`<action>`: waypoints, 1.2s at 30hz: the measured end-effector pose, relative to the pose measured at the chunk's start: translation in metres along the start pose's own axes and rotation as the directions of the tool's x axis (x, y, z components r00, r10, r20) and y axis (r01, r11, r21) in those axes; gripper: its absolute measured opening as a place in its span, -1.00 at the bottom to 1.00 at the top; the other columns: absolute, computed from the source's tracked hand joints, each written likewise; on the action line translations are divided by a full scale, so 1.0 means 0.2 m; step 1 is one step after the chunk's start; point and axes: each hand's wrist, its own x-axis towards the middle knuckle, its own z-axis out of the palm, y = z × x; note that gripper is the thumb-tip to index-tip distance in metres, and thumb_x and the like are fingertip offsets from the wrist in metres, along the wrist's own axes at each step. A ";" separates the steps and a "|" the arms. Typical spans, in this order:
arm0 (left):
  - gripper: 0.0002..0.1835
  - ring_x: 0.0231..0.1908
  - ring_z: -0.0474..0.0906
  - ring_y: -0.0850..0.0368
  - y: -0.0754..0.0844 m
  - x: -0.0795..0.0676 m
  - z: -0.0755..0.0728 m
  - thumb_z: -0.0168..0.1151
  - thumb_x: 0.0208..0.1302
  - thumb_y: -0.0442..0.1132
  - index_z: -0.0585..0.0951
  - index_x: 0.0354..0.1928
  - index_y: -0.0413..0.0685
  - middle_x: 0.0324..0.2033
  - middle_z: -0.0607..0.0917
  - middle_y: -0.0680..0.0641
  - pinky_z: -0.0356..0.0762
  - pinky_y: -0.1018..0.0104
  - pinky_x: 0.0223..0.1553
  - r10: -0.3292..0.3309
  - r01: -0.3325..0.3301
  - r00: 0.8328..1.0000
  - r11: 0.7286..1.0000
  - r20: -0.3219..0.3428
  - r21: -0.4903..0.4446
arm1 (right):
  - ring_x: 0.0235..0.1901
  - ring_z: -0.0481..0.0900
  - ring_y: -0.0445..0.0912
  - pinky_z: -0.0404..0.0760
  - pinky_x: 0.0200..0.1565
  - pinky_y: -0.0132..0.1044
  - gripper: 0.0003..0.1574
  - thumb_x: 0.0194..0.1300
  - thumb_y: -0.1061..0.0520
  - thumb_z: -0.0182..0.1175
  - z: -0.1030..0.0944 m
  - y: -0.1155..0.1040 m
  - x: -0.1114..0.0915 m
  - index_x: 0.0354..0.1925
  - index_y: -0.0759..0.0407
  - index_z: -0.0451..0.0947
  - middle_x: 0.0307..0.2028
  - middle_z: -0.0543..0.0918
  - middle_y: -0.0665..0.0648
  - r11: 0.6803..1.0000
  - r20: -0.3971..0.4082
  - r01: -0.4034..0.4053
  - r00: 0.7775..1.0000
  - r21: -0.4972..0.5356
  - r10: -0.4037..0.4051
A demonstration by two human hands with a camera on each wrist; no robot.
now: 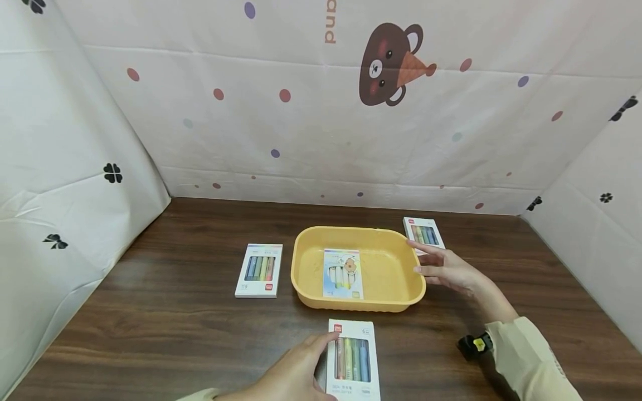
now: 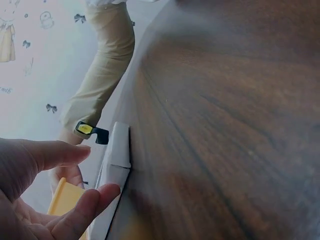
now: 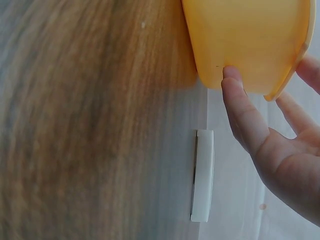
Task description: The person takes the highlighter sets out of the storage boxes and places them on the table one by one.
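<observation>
At the front of the table lies a white box of coloured pens [image 1: 373, 367] with a clear window. My left hand [image 1: 296, 367] is at its left side, index fingertip over the top left corner; the left wrist view shows thumb and fingers spread apart. A yellow plastic basket [image 1: 396, 278] stands at the middle, holding a pale blue pen box [image 1: 343, 287] that lies flat on its floor. My right hand [image 1: 448, 270] touches the basket's right end with extended fingers, some at the rim and one against the outer wall [image 3: 215, 55].
Another white pen box [image 1: 258, 287] lies left of the basket. One more pen box [image 1: 422, 229] is behind my right hand, at the back right. White printed cloth [image 1: 301, 128] walls the brown wooden table [image 1: 175, 312] at the back and sides.
</observation>
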 end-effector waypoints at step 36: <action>-0.35 -0.23 0.58 0.04 -0.04 -0.02 -0.23 0.37 -0.01 -0.29 0.37 0.18 0.05 -0.03 0.55 -0.14 0.55 0.45 -0.34 0.101 -0.170 0.944 0.965 -0.315 -0.201 | -0.09 0.52 -0.01 0.55 -0.14 -0.26 -0.15 0.15 0.16 0.25 -0.02 -0.06 0.00 0.31 0.34 0.12 0.05 0.39 0.48 0.952 -0.157 0.004 0.986 -0.305 -0.055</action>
